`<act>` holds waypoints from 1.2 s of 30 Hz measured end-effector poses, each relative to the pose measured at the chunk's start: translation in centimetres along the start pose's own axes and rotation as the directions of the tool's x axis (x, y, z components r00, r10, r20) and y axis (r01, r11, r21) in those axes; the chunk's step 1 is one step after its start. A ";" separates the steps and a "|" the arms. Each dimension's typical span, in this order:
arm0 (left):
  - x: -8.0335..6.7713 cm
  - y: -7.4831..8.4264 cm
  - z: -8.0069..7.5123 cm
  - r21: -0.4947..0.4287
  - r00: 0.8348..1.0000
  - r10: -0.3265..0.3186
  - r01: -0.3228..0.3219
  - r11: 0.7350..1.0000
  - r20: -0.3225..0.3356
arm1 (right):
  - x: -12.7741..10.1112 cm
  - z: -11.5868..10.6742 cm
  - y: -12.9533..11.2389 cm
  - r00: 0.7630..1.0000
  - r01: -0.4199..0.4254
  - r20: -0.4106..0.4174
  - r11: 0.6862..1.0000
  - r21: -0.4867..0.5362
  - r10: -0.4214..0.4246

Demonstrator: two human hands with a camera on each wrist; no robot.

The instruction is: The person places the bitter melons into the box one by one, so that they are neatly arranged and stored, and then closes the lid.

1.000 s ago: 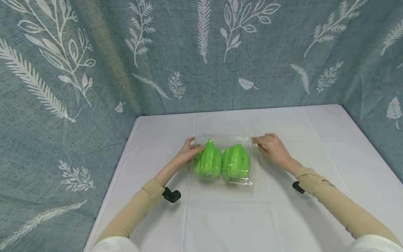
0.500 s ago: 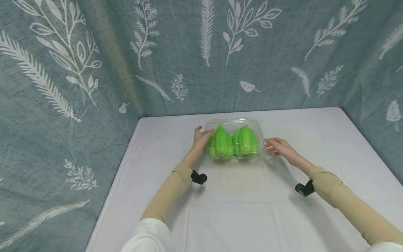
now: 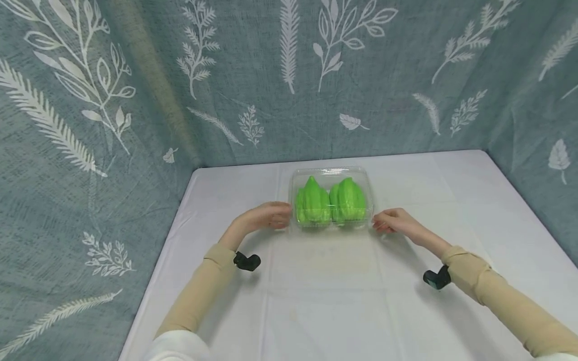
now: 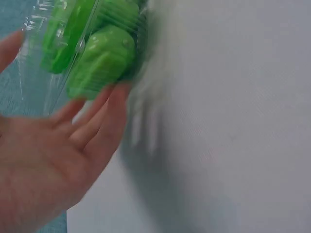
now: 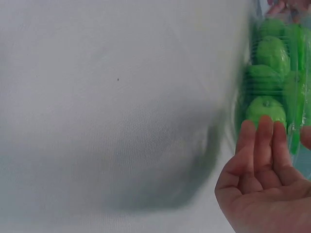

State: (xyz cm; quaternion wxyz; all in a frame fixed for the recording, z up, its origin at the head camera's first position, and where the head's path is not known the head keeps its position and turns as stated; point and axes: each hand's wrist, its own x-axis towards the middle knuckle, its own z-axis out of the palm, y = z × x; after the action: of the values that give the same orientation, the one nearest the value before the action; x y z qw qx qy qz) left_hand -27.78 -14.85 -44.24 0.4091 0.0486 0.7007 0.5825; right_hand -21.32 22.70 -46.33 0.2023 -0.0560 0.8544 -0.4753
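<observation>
A clear plastic box (image 3: 331, 200) sits on the white tablecloth (image 3: 325, 296), toward the far middle of the table and a little short of the patterned blue-grey curtain (image 3: 289, 75) that hangs behind and along both sides. Inside the box two green peppers (image 3: 329, 204) stand side by side, touching each other, with the lid down over them. The person's left hand (image 3: 266, 216) is at the box's left end, near its front corner, and the right hand (image 3: 390, 220) is at the right end, so the two hands are apart with the box between them. In the left wrist view the left hand (image 4: 53, 155) is spread with straight, relaxed fingers (image 4: 104, 116), whose tips lie against the clear wall beside a pepper (image 4: 99, 60); the thumb shows separately at the top left edge. In the right wrist view the right hand (image 5: 265, 184) is likewise flat, palm toward the camera, with its fingers (image 5: 262, 136) straight and close together, their tips at the plastic wall (image 5: 243, 82) in front of the peppers (image 5: 269, 82). Neither hand curls round the box; both only touch or nearly touch its ends, and the blur hides exact contact. Both forearms wear tan sleeves (image 3: 203, 291), and a small black camera (image 3: 247, 261) is strapped under each wrist.
</observation>
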 end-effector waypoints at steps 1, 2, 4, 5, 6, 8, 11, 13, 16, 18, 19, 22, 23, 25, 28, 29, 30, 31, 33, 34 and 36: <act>-0.4 -0.3 -0.2 0.022 0.999 -0.018 0.017 1.000 0.047 | 0.0 0.0 0.0 1.000 -0.001 0.007 1.000 0.005 0.001; -0.7 -0.5 -0.2 0.040 0.996 -0.035 0.032 0.999 0.080 | -0.1 0.1 -0.1 1.000 -0.004 0.012 1.000 0.012 0.004; -0.9 -0.9 0.0 0.052 0.992 -0.057 0.051 0.997 0.112 | -0.3 0.1 -0.2 1.000 -0.005 0.019 1.000 0.021 0.005; -0.9 -1.0 0.3 0.044 0.991 -0.061 0.056 0.997 0.118 | -0.3 0.1 -0.3 1.000 -0.006 0.020 1.000 0.024 0.006; -0.9 -1.1 0.6 0.030 0.991 -0.065 0.062 0.998 0.113 | -0.4 0.1 -0.3 1.000 -0.012 0.017 0.999 0.030 0.011; -0.8 -1.1 1.2 0.009 0.993 -0.063 0.062 0.998 0.096 | -0.5 0.1 -0.5 1.000 -0.017 0.009 0.999 0.037 0.017; -0.6 -0.9 1.8 -0.016 0.998 -0.043 0.044 0.999 0.054 | -0.6 0.0 -0.6 1.000 -0.023 0.000 0.999 0.040 0.023; -0.3 -0.9 2.0 -0.016 1.000 -0.025 0.025 1.000 0.018 | -0.6 0.0 -0.6 1.000 -0.027 -0.003 0.999 0.043 0.027; 0.0 -0.8 2.1 0.004 0.999 0.005 -0.005 1.000 -0.036 | -0.5 0.0 -0.5 0.999 -0.036 -0.003 0.998 0.056 0.037; 0.2 -0.9 2.1 0.008 0.998 0.017 -0.016 1.000 -0.068 | -0.3 0.0 -0.4 0.999 -0.040 0.003 0.997 0.073 0.039; 0.3 -0.9 2.2 0.012 0.996 0.023 -0.022 1.000 -0.083 | -0.3 0.0 -0.3 0.999 -0.044 0.004 0.995 0.087 0.044; 0.7 -1.1 2.3 0.010 0.991 0.038 -0.037 0.999 -0.129 | -0.1 0.0 -0.1 0.999 -0.049 0.012 0.991 0.128 0.047; 0.8 -1.2 2.4 0.000 0.989 0.044 -0.045 0.999 -0.143 | 0.0 0.0 -0.1 0.999 -0.049 0.014 0.988 0.143 0.048; 0.9 -1.3 2.6 -0.017 0.983 0.057 -0.061 0.998 -0.174 | 0.0 0.0 -0.1 0.998 -0.055 0.015 0.983 0.173 0.053; 1.1 -1.5 2.9 -0.050 0.973 0.060 -0.073 0.996 -0.221 | 0.2 0.0 0.0 0.998 -0.066 0.020 0.975 0.213 0.063; 1.1 -1.6 3.0 -0.061 0.971 0.058 -0.074 0.995 -0.231 | 0.2 0.0 0.0 0.997 -0.073 0.018 0.971 0.228 0.070; 1.2 -1.7 3.1 -0.068 0.969 0.055 -0.073 0.995 -0.240 | 0.2 0.0 0.1 0.997 -0.078 0.018 0.968 0.240 0.076; 1.2 -1.7 3.1 -0.073 0.968 0.053 -0.073 0.995 -0.245 | 0.3 0.0 0.2 0.996 -0.084 0.015 0.964 0.253 0.083; 1.3 -1.8 3.1 -0.074 0.969 0.051 -0.071 0.995 -0.242 | 0.3 0.0 0.3 0.996 -0.093 0.015 0.959 0.268 0.092; 1.3 -1.9 3.1 -0.078 0.971 0.050 -0.070 0.994 -0.236 | 0.2 0.0 0.3 0.995 -0.097 0.012 0.959 0.268 0.097; 1.3 -1.9 3.0 -0.076 0.975 0.051 -0.069 0.995 -0.216 | 0.2 0.1 0.5 0.995 -0.102 0.008 0.959 0.265 0.103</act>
State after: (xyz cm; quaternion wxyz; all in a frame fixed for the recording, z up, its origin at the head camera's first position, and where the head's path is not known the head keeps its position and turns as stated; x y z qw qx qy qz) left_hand -25.96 -12.40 -46.53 0.3152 -0.0104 0.7141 0.6250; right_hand -21.39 22.84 -46.81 0.2297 0.0173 0.7855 -0.5745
